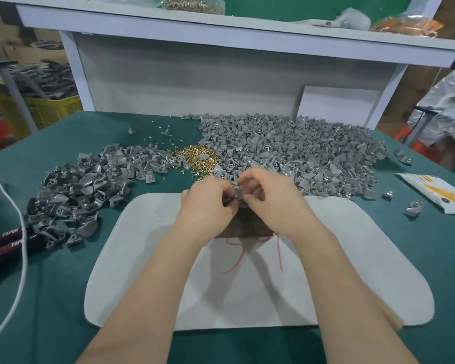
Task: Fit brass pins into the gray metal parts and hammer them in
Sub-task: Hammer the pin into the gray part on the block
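Dark handles (3, 243): lay at the left edge of the table (63, 298), cut off; tool kind unclear.
Left heap (84, 190): gray parts, sat left of the mat (142, 258); whether pinned was unclear.
Brass pins (195, 156): loose pile between the heaps, likely kept central for quick picking.
Left hand (208, 203): fingers curled, pinched a gray part (237, 190) above the mat's far edge.
Right hand (268, 198): fingers curled on the same part, probably seating a pin; pin hidden.
Right heap (300, 148): gray parts, spread toward the far right corner.

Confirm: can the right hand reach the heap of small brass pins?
Probably yes: the heap of small brass pins lies uncovered just beyond the right hand, though it is busy pinching a gray metal part.
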`<state>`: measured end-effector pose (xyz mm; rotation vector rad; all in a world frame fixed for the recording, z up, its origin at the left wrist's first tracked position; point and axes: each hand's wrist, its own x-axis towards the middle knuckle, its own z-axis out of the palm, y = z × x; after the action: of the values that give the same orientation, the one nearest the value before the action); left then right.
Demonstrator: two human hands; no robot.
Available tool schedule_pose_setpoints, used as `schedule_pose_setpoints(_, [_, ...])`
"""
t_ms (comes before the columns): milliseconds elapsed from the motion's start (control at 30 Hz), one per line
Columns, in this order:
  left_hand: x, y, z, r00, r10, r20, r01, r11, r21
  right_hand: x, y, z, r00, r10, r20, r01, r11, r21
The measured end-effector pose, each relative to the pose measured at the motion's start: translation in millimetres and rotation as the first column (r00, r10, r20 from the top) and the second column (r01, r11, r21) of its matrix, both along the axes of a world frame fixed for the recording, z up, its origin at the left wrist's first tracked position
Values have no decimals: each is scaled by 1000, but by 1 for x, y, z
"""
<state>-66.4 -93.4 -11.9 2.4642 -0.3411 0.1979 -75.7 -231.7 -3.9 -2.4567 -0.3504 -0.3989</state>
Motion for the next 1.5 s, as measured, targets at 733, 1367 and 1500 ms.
schedule_pose_setpoints(733, [-1, -4, 2, 962, 4, 275, 73, 960, -270, 5, 3, 3, 996, -65, -58, 84, 905, 418])
schedule_pose_setpoints(1367, [2, 4, -1, 1000, -9, -26, 8, 999, -35, 3, 1, -4, 990, -138, -24, 135, 985, -107])
schedule_pose_setpoints(1500, [3, 4, -2, 999, -18, -33, 16, 999, -44, 3, 3, -3, 991, -135, -12, 133, 984, -120])
